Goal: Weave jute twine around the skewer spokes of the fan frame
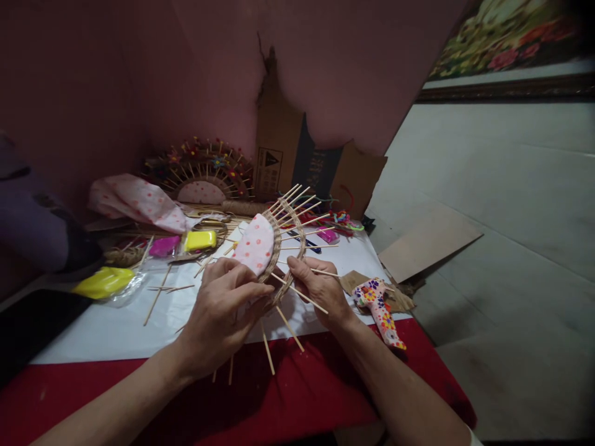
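Held up above the table is a half-round craft piece (256, 244), covered in white cloth with red dots. Braided twine edges its curve, and thin wooden sticks fan out from it. A second arc of braided twine (297, 223) crosses the sticks farther out. My left hand (230, 303) grips the lower end of the piece, fingers bent round its edge. At the outer braid, my right hand (320, 285) pinches the twine between thumb and fingers near a stick.
A similar finished-looking fan (202, 173) with flowers leans at the back, beside torn cardboard (279, 136). Yellow (201, 240) and pink packets (164, 246), loose sticks (158, 294) and dotted cloth (139, 201) lie left. A flower-patterned glue gun (381, 310) rests at the right edge.
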`<state>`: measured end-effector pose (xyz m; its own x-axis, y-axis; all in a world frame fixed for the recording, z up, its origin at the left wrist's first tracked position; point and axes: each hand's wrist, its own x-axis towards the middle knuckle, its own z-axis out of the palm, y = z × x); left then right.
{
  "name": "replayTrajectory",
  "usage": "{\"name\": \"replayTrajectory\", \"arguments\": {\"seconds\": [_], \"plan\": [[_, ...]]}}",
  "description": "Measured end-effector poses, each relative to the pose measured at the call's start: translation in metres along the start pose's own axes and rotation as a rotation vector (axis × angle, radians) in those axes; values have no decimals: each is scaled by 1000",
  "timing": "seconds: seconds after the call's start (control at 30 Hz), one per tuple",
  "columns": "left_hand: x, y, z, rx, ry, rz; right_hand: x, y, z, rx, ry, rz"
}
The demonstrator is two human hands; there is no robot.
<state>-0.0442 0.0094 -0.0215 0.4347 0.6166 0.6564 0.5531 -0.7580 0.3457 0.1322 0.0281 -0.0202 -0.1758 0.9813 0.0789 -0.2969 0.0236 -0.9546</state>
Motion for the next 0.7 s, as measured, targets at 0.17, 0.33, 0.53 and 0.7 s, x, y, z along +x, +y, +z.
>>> {"name": "replayTrajectory", "arguments": {"seconds": [0.17,0.33,0.53,0.7], "plan": [[0,1,0,7,-18,-3,0,0,0,-31,5,-1],[0,2,0,46,-11,-10,-1,0,0,-86,28,3],[0,4,0,66,-19,-23,-1,0,2,-78,50,26],[0,3,1,92,-1,-16,-1,0,3,-83,56,33]]}}
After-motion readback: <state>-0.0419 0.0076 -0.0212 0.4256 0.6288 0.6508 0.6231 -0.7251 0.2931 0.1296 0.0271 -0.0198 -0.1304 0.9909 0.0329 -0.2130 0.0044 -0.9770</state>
